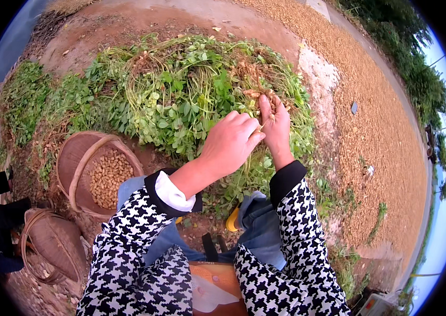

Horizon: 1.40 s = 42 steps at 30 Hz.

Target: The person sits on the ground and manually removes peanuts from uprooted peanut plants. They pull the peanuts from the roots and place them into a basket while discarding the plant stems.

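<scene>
My right hand grips the root end of a peanut plant, with reddish-brown roots and a few pods showing above the thumb. Just to its left, my left hand has thumb and fingers pinched on a small peanut pod by a thin stem. Both hands are over the near right part of a large heap of pulled peanut plants, green leaves and stems with roots among them. Left of my knees stands a handled wicker basket holding loose peanuts in their shells.
A second wicker basket lies tipped at the lower left, beside a partly visible person in dark clothes. A wide layer of peanuts is spread on the ground at the right. Bare reddish soil lies beyond the heap.
</scene>
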Each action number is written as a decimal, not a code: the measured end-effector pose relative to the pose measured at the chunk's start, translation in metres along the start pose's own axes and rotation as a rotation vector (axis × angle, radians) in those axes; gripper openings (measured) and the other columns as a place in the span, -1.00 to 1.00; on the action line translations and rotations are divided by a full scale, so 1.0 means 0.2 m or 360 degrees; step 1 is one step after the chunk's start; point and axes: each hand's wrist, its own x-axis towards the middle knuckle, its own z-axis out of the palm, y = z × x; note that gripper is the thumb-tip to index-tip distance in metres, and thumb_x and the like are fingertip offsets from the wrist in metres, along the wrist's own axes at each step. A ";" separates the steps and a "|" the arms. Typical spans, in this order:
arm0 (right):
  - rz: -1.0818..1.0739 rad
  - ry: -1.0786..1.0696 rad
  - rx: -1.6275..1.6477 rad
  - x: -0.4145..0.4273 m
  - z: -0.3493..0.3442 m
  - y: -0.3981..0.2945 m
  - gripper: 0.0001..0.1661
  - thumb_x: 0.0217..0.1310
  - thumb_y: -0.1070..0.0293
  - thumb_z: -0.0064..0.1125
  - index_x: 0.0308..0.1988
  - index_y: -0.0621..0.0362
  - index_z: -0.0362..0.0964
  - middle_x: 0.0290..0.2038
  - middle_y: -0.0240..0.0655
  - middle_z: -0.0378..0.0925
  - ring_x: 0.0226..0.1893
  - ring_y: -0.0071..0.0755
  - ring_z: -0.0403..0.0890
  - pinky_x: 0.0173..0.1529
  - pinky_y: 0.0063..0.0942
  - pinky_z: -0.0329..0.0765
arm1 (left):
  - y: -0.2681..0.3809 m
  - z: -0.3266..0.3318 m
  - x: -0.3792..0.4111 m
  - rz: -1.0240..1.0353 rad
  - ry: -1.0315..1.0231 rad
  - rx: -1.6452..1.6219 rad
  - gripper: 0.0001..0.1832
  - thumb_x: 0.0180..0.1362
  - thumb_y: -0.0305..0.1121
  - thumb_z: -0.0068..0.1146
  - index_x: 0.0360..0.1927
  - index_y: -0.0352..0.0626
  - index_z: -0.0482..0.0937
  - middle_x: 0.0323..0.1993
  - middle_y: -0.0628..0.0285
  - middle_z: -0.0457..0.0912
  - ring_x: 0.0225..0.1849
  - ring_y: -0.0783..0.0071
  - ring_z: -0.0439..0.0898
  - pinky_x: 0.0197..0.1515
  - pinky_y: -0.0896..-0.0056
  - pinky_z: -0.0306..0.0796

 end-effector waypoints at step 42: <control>0.1036 -0.1002 0.1519 -0.08 -0.01 -0.04 -0.47 0.30 -0.09 -0.26 -0.45 0.14 0.32 -0.76 -0.47 0.16 -0.79 -0.55 0.12 -0.69 -0.56 0.00 | -0.15 -0.08 0.00 -0.0439 0.0262 -0.0470 -0.71 0.15 -0.17 0.06 -0.15 -0.11 0.40 -0.50 0.12 0.57 -0.43 0.16 0.59 -0.42 0.32 0.39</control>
